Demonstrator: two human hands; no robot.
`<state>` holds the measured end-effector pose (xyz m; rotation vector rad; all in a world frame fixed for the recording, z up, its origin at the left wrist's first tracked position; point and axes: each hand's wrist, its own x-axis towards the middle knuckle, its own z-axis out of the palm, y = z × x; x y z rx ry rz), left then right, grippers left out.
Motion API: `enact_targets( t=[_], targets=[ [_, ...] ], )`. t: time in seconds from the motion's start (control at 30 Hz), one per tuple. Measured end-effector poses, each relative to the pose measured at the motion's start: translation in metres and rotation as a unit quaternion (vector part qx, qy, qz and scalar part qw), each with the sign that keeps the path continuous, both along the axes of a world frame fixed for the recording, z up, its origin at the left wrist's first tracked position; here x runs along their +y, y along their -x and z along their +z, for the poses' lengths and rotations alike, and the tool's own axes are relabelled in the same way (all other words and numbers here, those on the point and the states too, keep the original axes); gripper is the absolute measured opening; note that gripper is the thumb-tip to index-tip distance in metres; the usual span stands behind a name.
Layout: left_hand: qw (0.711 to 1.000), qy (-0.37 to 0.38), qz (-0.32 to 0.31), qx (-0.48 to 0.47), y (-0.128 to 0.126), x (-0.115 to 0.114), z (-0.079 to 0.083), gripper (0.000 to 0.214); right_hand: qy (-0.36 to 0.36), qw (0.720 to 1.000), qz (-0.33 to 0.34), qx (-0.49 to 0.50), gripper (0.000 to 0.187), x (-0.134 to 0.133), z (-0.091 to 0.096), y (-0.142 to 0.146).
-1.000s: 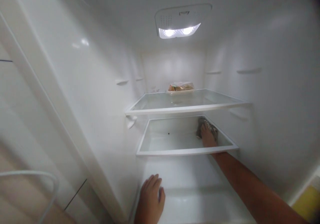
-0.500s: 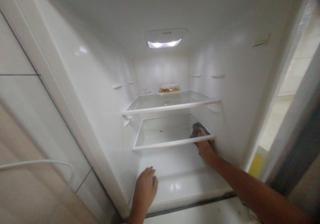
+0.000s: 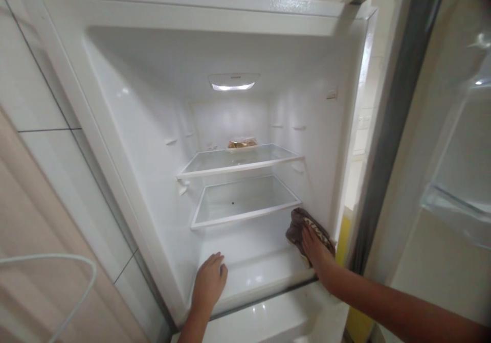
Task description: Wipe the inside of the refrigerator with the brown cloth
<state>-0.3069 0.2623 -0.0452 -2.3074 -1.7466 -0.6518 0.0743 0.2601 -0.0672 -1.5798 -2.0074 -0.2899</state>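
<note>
I look into an open white fridge (image 3: 126,143). My right hand (image 3: 315,251) presses a brown cloth (image 3: 297,228) against the lower right inner wall, below the second glass shelf (image 3: 245,200), with its fingers closed over the cloth. My left hand (image 3: 209,280) rests flat, fingers together, on the fridge floor (image 3: 264,271) near the front left edge and holds nothing. A small packet of food (image 3: 241,143) lies at the back of the upper glass shelf (image 3: 238,160).
The fridge door (image 3: 441,169) stands open at the right, with a clear door bin (image 3: 456,210). A lamp (image 3: 233,82) shines in the fridge ceiling. White tiled wall (image 3: 34,103) and a thin white cable (image 3: 57,261) lie to the left.
My right hand has drawn the cloth off the lower glass shelf, forward and down to the right wall beneath it. The view has pulled back from the fridge. The left hand stayed put.
</note>
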Motion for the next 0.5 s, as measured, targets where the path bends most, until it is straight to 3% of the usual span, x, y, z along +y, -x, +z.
enact_targets(
  t=[0.23,0.5],
  targets=[
    [1.0,-0.009,-0.005,0.01,0.001,0.001,0.002,0.038,0.073,0.994,0.041,-0.068,0.061,-0.027,0.008,-0.02],
    [1.0,-0.01,0.002,0.0,0.001,0.001,0.0,0.039,0.07,0.996,0.023,0.053,0.058,0.016,0.021,0.004]
  ],
)
